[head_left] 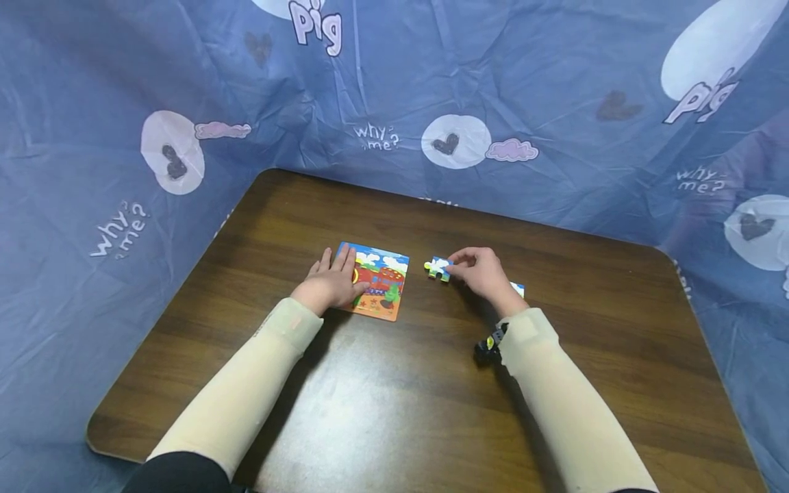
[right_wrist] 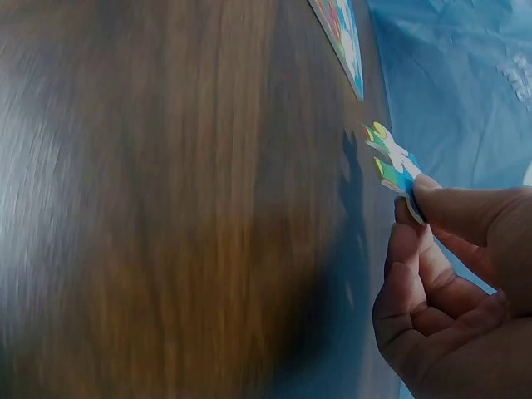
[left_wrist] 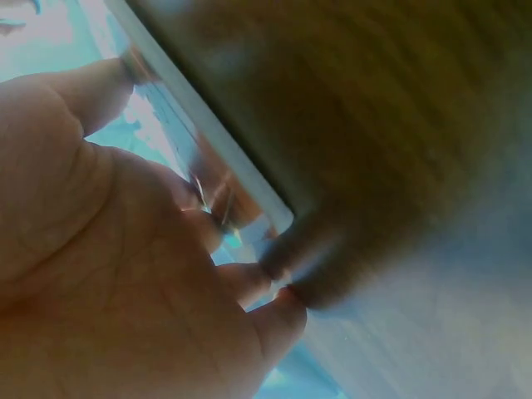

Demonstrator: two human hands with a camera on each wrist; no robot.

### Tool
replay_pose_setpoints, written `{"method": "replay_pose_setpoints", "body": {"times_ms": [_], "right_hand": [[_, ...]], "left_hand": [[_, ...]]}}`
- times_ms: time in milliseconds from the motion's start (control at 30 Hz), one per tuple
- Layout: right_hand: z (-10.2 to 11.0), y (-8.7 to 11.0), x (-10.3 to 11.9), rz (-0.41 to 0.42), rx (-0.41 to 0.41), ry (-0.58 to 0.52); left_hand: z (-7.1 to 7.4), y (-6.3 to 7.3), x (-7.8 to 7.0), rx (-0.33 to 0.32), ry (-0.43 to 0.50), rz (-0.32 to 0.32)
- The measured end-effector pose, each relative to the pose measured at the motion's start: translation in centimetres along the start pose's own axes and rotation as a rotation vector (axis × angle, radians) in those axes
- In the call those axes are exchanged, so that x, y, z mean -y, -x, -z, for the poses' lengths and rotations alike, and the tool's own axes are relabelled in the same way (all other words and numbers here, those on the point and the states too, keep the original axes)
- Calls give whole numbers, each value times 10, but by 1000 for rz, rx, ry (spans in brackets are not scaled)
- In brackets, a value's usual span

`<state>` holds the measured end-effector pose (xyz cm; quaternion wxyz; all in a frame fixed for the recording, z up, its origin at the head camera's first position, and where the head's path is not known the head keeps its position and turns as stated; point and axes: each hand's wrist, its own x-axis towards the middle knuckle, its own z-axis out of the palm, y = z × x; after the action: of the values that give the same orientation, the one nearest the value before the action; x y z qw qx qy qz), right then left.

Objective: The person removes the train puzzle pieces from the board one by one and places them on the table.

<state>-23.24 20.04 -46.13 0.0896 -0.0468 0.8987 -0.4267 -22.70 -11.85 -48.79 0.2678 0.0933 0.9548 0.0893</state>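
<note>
A colourful jigsaw puzzle (head_left: pixel 393 279) with clouds, a red vehicle and a green plant lies on the table, left of centre. My left hand (head_left: pixel 331 284) rests flat on its left part, fingers spread, hiding that side. In the left wrist view the palm (left_wrist: pixel 108 249) and the puzzle's pale edge (left_wrist: pixel 224 150) show close up. To the right of the puzzle, my right hand (head_left: pixel 482 272) pinches a loose jigsaw piece (head_left: pixel 437 268) between thumb and fingers. That piece (right_wrist: pixel 395 158), blue, white and green, is held above the wood in the right wrist view.
Another small blue and white piece (head_left: pixel 518 289) peeks out beside the right wrist, mostly hidden. A dark wrist-worn device (head_left: pixel 489 348) hangs at the right cuff. The brown wooden table (head_left: pixel 394 404) ends at a blue printed cloth (head_left: pixel 382 96) behind it.
</note>
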Motion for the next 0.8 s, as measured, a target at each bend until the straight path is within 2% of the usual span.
{"method": "replay_pose_setpoints", "body": {"times_ms": [267,467,633,800], "right_hand": [[27,9,-20,-42,1,-2],[45,14,-33,-112,27,-15],[49,18,-38,-126,60,11],[48,17,-41,-120,28,95]], "left_hand": [[-1,2,-1,-12,9,-7],[1,5,-2,-18,20,-15],[0,4,-1,-18,23,-19],[-2,3,0,-22,18,-16]]}}
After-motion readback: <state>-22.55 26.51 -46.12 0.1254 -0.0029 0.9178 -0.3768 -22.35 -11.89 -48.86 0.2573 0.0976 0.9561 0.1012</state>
